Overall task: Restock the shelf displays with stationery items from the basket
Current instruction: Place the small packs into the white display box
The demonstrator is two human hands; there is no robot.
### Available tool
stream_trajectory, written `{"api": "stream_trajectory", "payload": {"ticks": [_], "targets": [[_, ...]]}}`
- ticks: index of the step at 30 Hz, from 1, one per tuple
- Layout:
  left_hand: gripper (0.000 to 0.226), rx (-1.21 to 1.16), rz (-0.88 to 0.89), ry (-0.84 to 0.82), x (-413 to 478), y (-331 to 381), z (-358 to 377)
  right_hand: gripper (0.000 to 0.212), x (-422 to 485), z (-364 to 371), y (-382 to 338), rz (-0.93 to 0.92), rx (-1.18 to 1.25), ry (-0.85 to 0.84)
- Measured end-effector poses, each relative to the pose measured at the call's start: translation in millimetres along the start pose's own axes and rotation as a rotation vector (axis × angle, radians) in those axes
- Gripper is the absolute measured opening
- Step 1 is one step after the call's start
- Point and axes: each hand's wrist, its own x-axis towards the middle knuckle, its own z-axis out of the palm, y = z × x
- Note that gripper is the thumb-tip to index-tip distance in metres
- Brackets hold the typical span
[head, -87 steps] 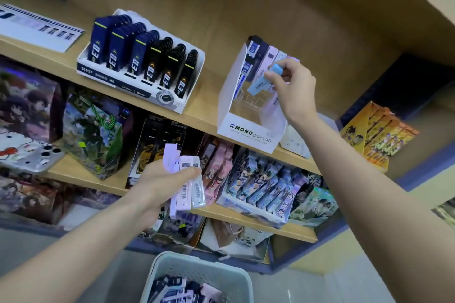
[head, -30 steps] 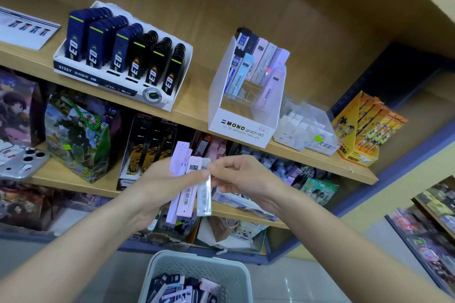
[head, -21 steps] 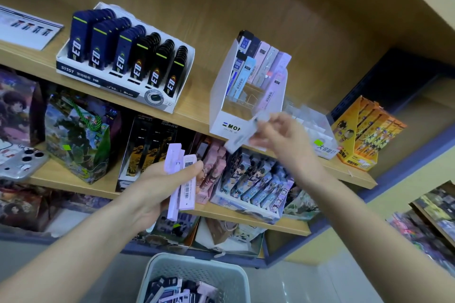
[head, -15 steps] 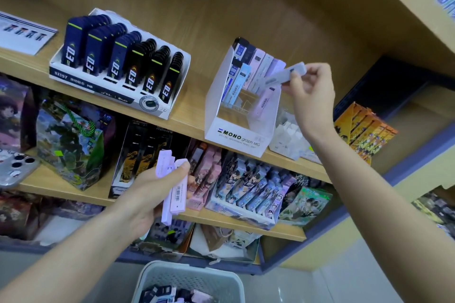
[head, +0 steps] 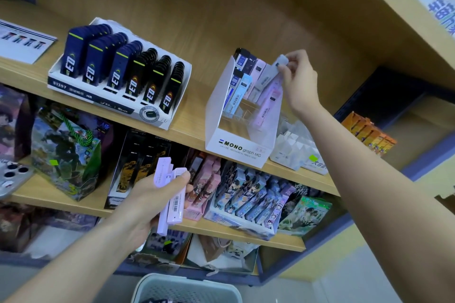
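Observation:
A white MONO graph MG display box [head: 242, 147] stands on the upper wooden shelf, part filled with slim lead cases in blue, black, pink and lilac. My right hand [head: 299, 81] pinches the top end of a pale grey lead case [head: 269, 75], whose lower end is down among the cases at the box's back right. My left hand [head: 150, 200] grips two lilac and pink lead cases [head: 172, 194] in front of the lower shelf. The grey basket [head: 187, 286] shows its rim at the bottom edge.
A tray of dark blue and black lead cases [head: 123, 74] sits left of the MONO box. A clear box of white items [head: 298, 150] stands to its right, orange packs [head: 369, 131] beyond. The lower shelf [head: 236, 227] holds illustrated pen boxes and gift bags.
My right hand took one case from the bunch in my left hand, lifted it to the MONO box and lowered its end in among the cases. My left hand stayed put.

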Motion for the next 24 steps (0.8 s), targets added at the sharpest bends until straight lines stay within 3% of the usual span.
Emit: {"api": "stream_trajectory", "payload": {"ticks": [10,19,24], "targets": [[0.018,-0.001,-0.006,0.013,2.1,-0.5,1.9,0.021,20.0,4.8,6.9,0.022,-0.137,0.0],[0.019,-0.012,-0.004,0.022,4.9,-1.6,0.6,0.021,33.0,1.8,17.7,-0.02,-0.289,-0.167],[0.02,0.001,-0.019,0.011,4.9,-1.4,2.9,0.016,25.5,3.3,14.3,-0.003,-0.253,-0.06]]}}
